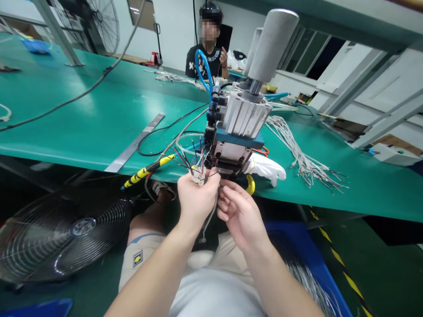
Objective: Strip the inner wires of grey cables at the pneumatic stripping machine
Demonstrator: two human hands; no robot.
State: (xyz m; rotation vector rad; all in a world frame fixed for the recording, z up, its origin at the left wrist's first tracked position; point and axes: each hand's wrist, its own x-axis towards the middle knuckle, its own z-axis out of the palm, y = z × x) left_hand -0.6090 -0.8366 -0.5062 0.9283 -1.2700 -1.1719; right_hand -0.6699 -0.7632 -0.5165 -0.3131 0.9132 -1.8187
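Note:
My left hand point(195, 198) is closed around a grey cable point(209, 220) whose thin coloured wire ends point(193, 160) fan out above my fist. It holds them right at the mouth of a small pneumatic press machine point(236, 132) at the green table's near edge. My right hand point(238, 210) is beside it, fingers pinched on one of the thin wires just below the machine's jaw. The cable's loose end hangs down between my hands.
A bundle of grey cut cables point(302, 158) lies right of the machine, with a white glove point(267, 169) beside it. A yellow-black striped tool point(147, 171) and a metal ruler point(135, 143) lie left. A floor fan point(62, 233) stands below left. Another person point(208, 50) sits across the table.

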